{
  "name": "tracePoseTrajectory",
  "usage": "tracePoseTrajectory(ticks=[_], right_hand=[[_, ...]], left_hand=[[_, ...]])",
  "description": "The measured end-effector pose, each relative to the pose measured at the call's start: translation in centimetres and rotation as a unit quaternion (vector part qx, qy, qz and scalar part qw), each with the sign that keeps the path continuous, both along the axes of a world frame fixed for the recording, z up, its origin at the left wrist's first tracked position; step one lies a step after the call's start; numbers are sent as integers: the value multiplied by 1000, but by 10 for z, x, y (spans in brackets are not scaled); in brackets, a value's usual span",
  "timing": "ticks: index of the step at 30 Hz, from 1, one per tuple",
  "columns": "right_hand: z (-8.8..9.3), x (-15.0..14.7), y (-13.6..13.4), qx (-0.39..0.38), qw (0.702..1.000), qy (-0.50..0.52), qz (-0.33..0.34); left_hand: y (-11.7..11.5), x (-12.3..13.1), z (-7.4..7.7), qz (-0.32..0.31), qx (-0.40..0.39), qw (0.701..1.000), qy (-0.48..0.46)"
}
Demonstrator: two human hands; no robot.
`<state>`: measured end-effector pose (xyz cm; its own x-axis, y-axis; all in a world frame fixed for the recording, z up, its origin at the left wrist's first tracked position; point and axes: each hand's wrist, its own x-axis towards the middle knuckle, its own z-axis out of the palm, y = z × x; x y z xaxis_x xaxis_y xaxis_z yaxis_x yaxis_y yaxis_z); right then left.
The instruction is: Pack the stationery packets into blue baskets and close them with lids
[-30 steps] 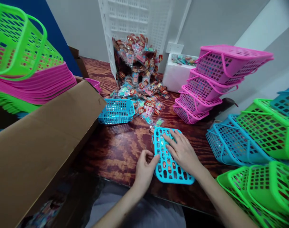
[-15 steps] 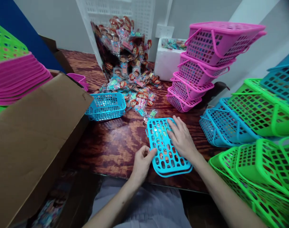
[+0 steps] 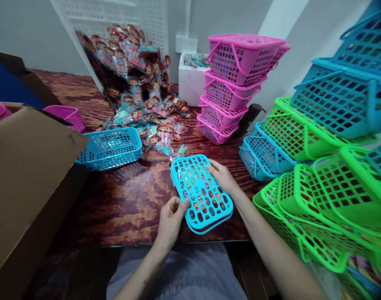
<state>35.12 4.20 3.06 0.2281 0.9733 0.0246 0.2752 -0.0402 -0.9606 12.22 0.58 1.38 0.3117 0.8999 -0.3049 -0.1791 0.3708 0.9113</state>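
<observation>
A blue plastic basket with a perforated lid [image 3: 203,189] is in front of me, and small printed packets show through its holes. My left hand [image 3: 171,216] pinches its near left edge, thumb on top of the lid. Along the right side my right hand [image 3: 222,177] grips the rim, with some of its fingers hidden behind the basket. The blue handle lies folded down around the near end. Just beyond the lid are a few loose clear packets [image 3: 180,152].
An uncovered blue basket [image 3: 115,148] stands left, beside a cardboard box [image 3: 31,175]. Doll-faced packets [image 3: 156,135] spill from a white crate [image 3: 151,25] at the back. Stacked pink baskets [image 3: 234,85], a white foam box [image 3: 190,85], and green baskets [image 3: 303,200] and blue baskets [image 3: 343,93] crowd the right.
My view has turned to the right. My right hand has gone from lying on the lid to gripping the basket's right side, and the basket is now turned slightly.
</observation>
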Motion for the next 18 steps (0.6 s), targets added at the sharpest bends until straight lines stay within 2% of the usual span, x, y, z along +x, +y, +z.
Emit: tracePoseTrajectory(ticks=[2,7,9,11,13,14,16,18], right_hand=[[0,-1,0,5,1000,2,-8],[-5,-4,-2,-20,992,121,-36],[-5,-7,-5,-19,991,118,-55],[-5,-11,-9,6,996,67,-66],[-6,-14,-13,32,997,14,-74],[-7,-16,-15,38,996,-4,-76],[-9,-18,-17,39,996,-20,-75],[-11,-20,-17,40,996,-25,-76]], left_hand=[[1,0,2,-1,5,1000,10],[3,2,0,3,39,999,33],[3,0,-1,18,72,996,53],[6,-5,0,62,130,985,95],[14,-13,7,94,222,957,163],[19,-17,12,81,277,936,200],[35,-21,26,-12,389,880,271],[55,-18,41,-118,470,814,321]])
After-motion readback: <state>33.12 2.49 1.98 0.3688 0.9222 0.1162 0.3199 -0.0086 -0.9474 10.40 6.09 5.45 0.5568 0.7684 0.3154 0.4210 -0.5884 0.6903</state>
